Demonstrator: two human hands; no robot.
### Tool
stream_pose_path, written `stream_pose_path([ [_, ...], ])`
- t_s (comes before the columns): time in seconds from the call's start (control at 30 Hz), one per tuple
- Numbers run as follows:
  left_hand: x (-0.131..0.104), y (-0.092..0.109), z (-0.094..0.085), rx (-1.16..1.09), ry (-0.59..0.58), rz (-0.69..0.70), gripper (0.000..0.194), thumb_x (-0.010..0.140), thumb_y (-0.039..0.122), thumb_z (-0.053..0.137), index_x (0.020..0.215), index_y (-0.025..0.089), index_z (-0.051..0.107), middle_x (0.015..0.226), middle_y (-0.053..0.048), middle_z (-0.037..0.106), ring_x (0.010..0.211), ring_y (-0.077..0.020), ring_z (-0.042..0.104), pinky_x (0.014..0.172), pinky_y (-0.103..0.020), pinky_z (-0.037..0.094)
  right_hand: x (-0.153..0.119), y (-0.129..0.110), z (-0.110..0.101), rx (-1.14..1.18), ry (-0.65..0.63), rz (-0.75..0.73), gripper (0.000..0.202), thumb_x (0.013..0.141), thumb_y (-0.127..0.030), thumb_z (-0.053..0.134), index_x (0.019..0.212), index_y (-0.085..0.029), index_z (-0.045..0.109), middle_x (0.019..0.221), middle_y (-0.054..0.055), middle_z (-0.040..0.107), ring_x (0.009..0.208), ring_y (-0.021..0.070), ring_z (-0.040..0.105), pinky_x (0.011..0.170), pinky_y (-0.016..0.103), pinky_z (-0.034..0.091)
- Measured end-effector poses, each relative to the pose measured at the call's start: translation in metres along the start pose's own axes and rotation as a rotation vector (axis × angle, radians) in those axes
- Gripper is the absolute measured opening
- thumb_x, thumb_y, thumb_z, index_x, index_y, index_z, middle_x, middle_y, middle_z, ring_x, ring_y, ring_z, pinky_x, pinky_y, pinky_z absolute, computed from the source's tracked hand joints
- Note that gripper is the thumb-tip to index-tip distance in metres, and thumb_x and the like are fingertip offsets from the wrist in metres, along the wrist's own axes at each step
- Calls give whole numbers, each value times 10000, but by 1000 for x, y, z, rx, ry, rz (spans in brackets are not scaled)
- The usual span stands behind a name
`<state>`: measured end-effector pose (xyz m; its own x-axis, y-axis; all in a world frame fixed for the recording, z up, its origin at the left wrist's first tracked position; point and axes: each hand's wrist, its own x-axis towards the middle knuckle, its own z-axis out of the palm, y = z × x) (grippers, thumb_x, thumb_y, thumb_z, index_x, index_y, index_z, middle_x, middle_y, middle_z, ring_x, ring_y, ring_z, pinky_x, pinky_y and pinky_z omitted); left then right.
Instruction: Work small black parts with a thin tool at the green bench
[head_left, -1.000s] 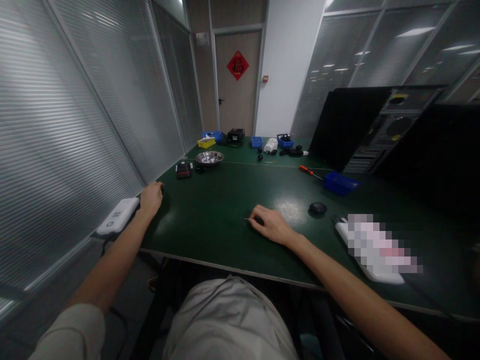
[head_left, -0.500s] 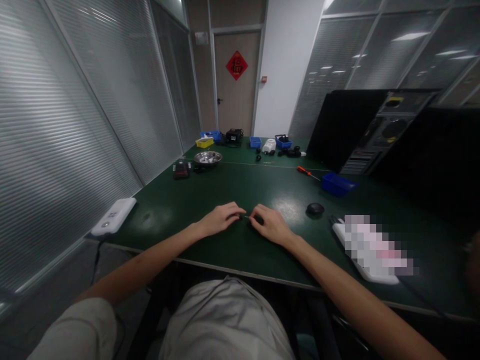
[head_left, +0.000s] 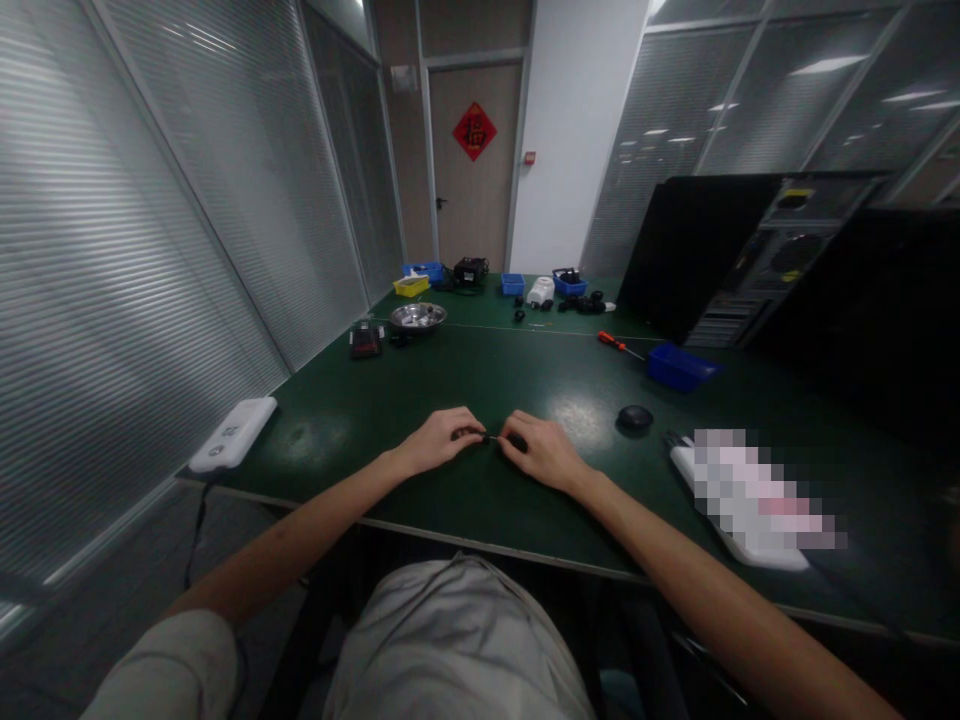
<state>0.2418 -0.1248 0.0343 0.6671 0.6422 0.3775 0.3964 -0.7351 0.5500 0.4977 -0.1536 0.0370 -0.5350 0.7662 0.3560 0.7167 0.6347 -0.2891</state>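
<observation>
Near the front edge of the green table (head_left: 517, 370), my left hand (head_left: 448, 437) and my right hand (head_left: 540, 450) face each other a short way apart. The fingertips of my left hand are closed around a small dark piece (head_left: 487, 438). My right thumb and forefinger pinch a thin, light, metal-looking end that points toward that piece. Whether the two parts touch is too small to tell. Most of what sits inside each hand is hidden by the fingers.
A black mouse (head_left: 634, 418), a blue bin (head_left: 681, 367) and an orange screwdriver (head_left: 611, 341) lie to the right. A metal bowl (head_left: 418, 318) stands back left, white devices (head_left: 234, 434) lie at both sides, and computer cases (head_left: 705, 255) stand at the right.
The fingers of my left hand have come down and closed on the small dark piece. My right hand has hardly moved. The view has shifted slightly.
</observation>
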Motion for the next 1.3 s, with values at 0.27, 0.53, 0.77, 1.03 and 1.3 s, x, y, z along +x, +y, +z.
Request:
stream_pose_path([
  [0.27,1,-3,-2,-40,20,14,220,1005,326,612,1119,193,745,1061,-70,700,962,-180,656,881,-302,507,1,-1,0,97,0,-52,111,1044,-311,532,1010,-230,601,988,19,637,807,148,610,708,253,403],
  [0.53,0,3,3,-29,5,42,215,1001,325,617,1101,194,754,1045,-68,692,903,-163,651,826,-279,508,2,-5,2,3,-43,-78,124,1046,-332,536,1035,-234,611,1007,19,637,774,146,601,652,258,356],
  [0.77,2,3,3,-43,10,57,220,996,337,626,1104,213,772,1055,-61,713,972,-180,673,903,-304,516,3,-9,3,8,-38,-88,131,1072,-325,484,1050,-235,577,1029,23,622,777,145,601,654,260,357],
  [1.03,1,3,0,-37,93,31,260,1019,355,579,1070,215,793,1055,-76,705,931,-181,661,846,-314,524,2,-7,3,10,-32,-79,103,1052,-319,523,1050,-238,586,1027,20,623,758,141,595,648,262,362],
  [1.3,9,-19,0,149,58,-3,237,1017,324,578,1025,220,791,1013,-59,698,982,-199,640,898,-336,509,2,-8,1,-2,-44,-60,118,1055,-333,523,1039,-235,588,1030,16,626,767,139,598,647,253,358],
])
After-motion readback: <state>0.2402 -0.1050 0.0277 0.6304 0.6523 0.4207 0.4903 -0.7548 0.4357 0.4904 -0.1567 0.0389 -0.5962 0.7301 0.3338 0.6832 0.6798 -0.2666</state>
